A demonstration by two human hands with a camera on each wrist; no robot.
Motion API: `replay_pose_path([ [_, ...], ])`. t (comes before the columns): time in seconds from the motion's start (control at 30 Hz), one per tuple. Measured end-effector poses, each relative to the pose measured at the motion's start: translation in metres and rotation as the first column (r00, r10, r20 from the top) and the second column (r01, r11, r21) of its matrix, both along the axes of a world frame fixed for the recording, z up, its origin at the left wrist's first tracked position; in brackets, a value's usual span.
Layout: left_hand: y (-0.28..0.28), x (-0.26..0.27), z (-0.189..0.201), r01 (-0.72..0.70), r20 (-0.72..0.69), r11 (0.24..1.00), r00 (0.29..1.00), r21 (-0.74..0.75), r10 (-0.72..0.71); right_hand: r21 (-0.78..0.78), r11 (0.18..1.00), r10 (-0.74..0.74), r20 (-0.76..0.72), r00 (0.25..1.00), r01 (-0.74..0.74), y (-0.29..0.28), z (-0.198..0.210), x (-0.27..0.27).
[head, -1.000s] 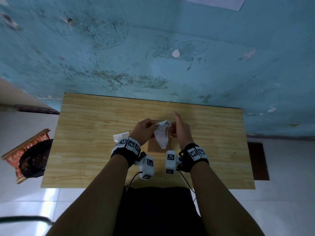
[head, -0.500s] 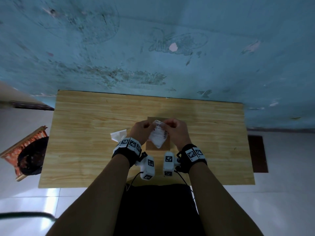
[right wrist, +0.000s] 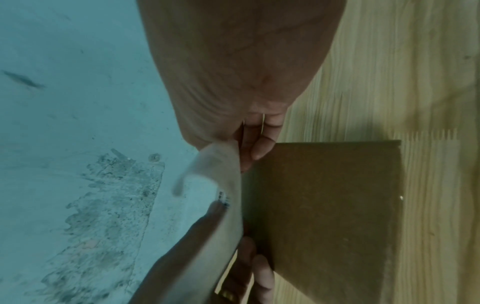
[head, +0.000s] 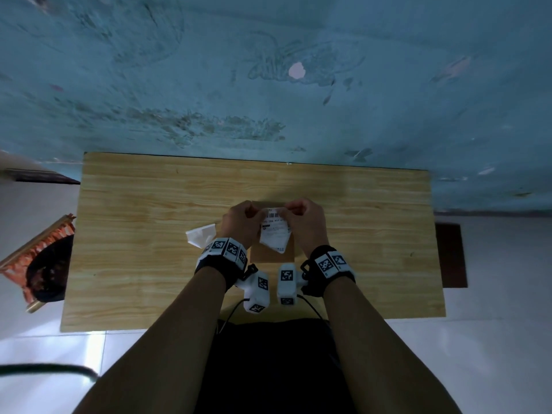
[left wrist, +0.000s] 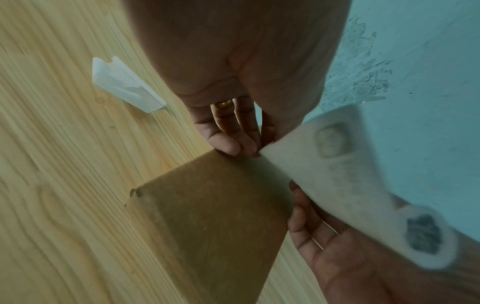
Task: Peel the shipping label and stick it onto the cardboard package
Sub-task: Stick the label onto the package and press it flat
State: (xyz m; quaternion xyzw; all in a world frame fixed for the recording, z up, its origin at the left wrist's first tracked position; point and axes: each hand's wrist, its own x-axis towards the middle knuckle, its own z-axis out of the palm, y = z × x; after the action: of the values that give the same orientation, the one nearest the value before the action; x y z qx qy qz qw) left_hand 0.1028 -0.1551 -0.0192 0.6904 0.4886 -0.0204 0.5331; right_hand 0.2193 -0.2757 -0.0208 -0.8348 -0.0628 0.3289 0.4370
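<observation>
A flat brown cardboard package (head: pixel 268 256) (left wrist: pixel 215 216) (right wrist: pixel 324 205) lies on the wooden table (head: pixel 134 234). Above it hangs the white shipping label (head: pixel 274 231) (left wrist: pixel 345 176) (right wrist: pixel 228 205), printed side towards me, its lower corner dangling over the cardboard. My left hand (head: pixel 243 221) (left wrist: pixel 233 133) pinches the label's top left corner. My right hand (head: pixel 304 219) (right wrist: pixel 249 144) pinches its top right corner. Both hands are over the package's far edge. In the left wrist view the fingertips (left wrist: pixel 228 147) are at the cardboard's far corner.
A crumpled piece of white backing paper (head: pixel 201 234) (left wrist: pixel 127 86) lies on the table left of the package. The table's far edge meets a worn blue wall (head: pixel 268 85). A dark basket (head: pixel 44 264) stands on the floor at the left.
Both hands have gone forward and down with the label, from above the package's near part to its far edge. The label now hangs flatter and spread between them.
</observation>
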Motion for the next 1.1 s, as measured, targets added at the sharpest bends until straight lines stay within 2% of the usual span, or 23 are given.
replay_pose_path([
  [0.23,0.007,0.006,-0.005,-0.007,-0.085,0.998,0.996,0.070,0.013,-0.067,0.996,0.066,0.058,0.996,-0.062,0.011,-0.004,0.005],
  [0.67,0.011,0.013,-0.015,-0.035,-0.131,0.997,0.990,0.072,0.044,-0.099,0.988,0.122,0.060,0.991,-0.115,0.016,-0.011,0.009],
  [1.1,0.005,0.016,-0.014,-0.077,-0.119,0.992,0.989,0.101,0.089,-0.175,0.973,0.177,0.153,0.972,-0.149,0.019,-0.013,0.005],
])
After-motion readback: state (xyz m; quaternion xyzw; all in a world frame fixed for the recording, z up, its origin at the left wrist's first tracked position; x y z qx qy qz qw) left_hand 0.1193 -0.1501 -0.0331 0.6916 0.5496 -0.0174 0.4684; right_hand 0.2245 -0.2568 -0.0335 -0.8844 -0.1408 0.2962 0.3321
